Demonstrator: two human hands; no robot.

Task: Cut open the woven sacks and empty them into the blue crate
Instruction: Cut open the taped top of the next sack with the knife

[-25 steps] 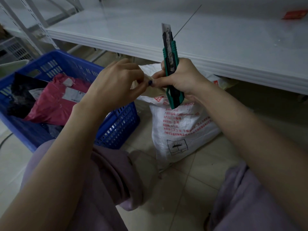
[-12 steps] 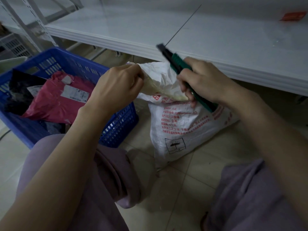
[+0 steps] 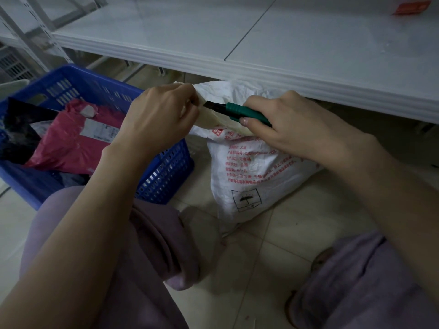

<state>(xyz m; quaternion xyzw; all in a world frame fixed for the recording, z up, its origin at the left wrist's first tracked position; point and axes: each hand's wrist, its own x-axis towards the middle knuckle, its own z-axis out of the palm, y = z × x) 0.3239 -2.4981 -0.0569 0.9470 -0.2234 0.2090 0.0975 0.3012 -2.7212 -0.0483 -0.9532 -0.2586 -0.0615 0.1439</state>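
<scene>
A white shelf (image 3: 285, 55) runs across the top of the view, low over a tiled floor (image 3: 273, 245). On the floor at the left stands the blue crate (image 3: 164, 172), its walls slotted; a pink parcel (image 3: 69, 143) with a white label lies inside it beside a black bag (image 3: 19, 129). Just right of the crate, partly under the shelf edge, the white sack (image 3: 249, 181) sits upright on the floor, printed with red text and a small umbrella mark, its top crumpled and folded over. A person's knees in lilac trousers frame the bottom of the view.

The left hand (image 3: 159, 115) is at the sack's top left corner, fingers curled and pinching the folded edge. The right hand (image 3: 292, 124) has its fingers wrapped around the green handle of a knife (image 3: 237, 111), thumb on the near side. The knife lies nearly level across the sack's top fold, its dark tip pointing left and just short of the left hand.
</scene>
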